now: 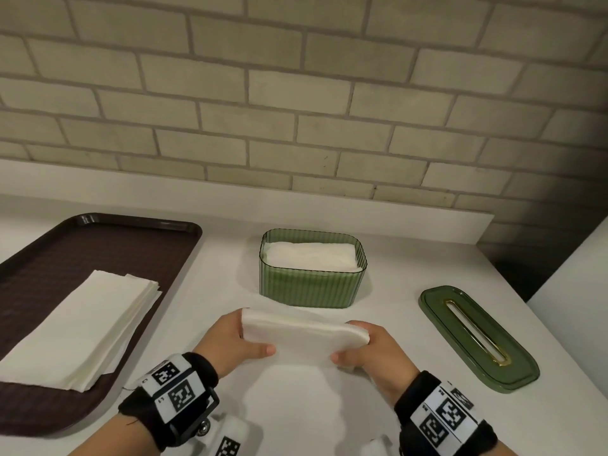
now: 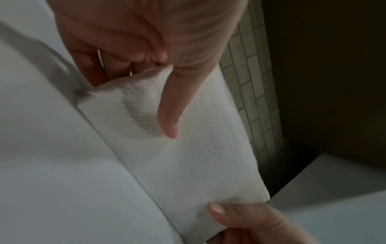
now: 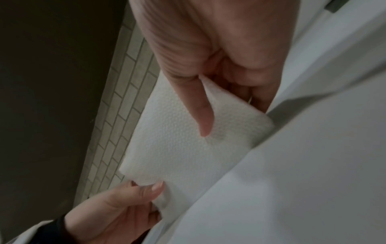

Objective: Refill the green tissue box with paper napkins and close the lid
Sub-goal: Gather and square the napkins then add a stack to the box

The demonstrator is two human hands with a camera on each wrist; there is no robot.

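Right now I have a folded wad of napkins [image 1: 304, 335] held up between both hands, just above the white counter [image 1: 214, 291] and close to my body. My left hand [image 1: 230, 343] pinches its left end, thumb lying along the near face and fingers curled behind; the left wrist view shows that thumb denting the embossed paper. My right hand [image 1: 368, 350] grips the other end the same way, thumb in front, fingers wrapped round the back. The wad bows a little between the two grips.

I judge this to be the middle of the refill: one batch in hand, on its way to the box. Just beyond my hands stands the green tissue box [image 1: 312, 287], open, with white napkins already lying in it close to the rim. So the next move calls for carrying this wad forward, keeping it flat and square to the box's long side, and lowering it onto the paper already there without letting the edges catch on the ribbed wall. It may need pressing down, since room looks short.

Off to my right lies the green lid [image 1: 477, 337], slot upward, apart from the box; it goes on last. To my left, the brown tray [image 1: 65, 245] holds the remaining napkin stack [image 1: 79, 327].
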